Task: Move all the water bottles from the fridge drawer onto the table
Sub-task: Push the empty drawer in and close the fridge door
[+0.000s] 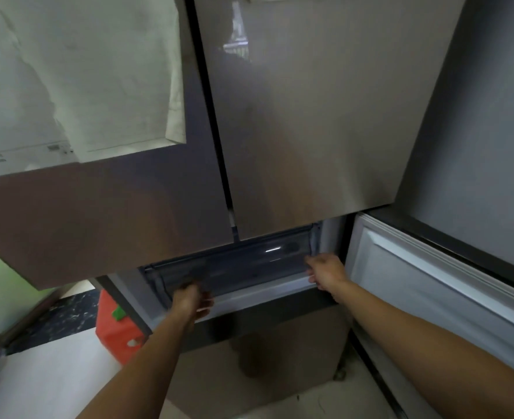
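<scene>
A translucent grey fridge drawer (249, 264) shows under the closed upper fridge doors, only partly out. My left hand (191, 300) grips the drawer's front edge at its left end, fingers curled over the rim. My right hand (325, 272) holds the same front edge at the right end, fingers hooked over it. The inside of the drawer is dark and blurred, and no water bottle can be made out. No table is in view.
A lower fridge door (437, 285) stands swung open at the right. The tall upper doors (280, 116) hang close overhead. An orange-red container (116, 331) stands on the floor at the fridge's left, beside a dark speckled strip. Pale floor lies below.
</scene>
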Motion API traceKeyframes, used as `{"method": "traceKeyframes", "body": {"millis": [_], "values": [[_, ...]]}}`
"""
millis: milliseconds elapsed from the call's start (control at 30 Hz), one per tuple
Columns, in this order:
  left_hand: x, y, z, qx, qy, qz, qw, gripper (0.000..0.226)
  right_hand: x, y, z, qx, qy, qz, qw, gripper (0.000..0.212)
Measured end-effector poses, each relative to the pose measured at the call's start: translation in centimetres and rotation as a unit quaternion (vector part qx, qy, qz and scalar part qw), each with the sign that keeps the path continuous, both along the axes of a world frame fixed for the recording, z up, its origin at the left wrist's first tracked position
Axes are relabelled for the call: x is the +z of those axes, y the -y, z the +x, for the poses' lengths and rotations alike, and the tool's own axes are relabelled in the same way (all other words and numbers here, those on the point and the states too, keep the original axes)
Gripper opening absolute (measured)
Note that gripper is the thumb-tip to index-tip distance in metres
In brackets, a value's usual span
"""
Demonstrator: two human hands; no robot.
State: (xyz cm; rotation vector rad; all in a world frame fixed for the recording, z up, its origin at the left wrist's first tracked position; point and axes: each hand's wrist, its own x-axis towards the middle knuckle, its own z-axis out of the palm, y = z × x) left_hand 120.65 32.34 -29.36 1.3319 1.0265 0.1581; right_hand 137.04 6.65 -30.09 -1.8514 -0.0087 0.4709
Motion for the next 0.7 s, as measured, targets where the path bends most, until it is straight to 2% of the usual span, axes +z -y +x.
{"method": "traceKeyframes", "body": {"millis": [100, 200, 300, 433, 533, 633, 700], "values": [[1.9, 3.4, -0.7, -0.068, -0.032, 0.086, 0.993, 0.019, 3.5, 3.8, -3.4, 0.078, 0.182, -0.138, 0.970, 0.016], [3.8, 7.4, -1.4, -0.142, -0.037, 0.142, 0.979, 0.015, 7.3, 7.9, -6.5, 0.098, 0.301, -0.213, 0.924, 0.009], [5.2, 11.5, -1.8, -0.229, -0.036, 0.224, 0.947, 0.015, 10.7, 12.3, -8.2, 0.075, 0.375, -0.262, 0.886, 0.008], [7.1, 16.7, -2.5, -0.301, -0.014, 0.284, 0.910, 0.014, 14.2, 19.0, -8.7, -0.013, 0.441, -0.340, 0.830, 0.015], [8.2, 19.6, -3.5, -0.350, 0.003, 0.311, 0.884, 0.012, 15.5, 23.5, -8.4, -0.054, 0.393, -0.426, 0.813, 0.029], [9.1, 21.2, -4.7, -0.381, 0.011, 0.333, 0.863, 0.010, 15.5, 26.4, -8.7, -0.050, 0.251, -0.490, 0.833, 0.050], [9.7, 21.6, -5.5, -0.392, 0.013, 0.345, 0.853, 0.010, 15.0, 27.0, -9.3, -0.038, 0.211, -0.508, 0.834, 0.060]]}}
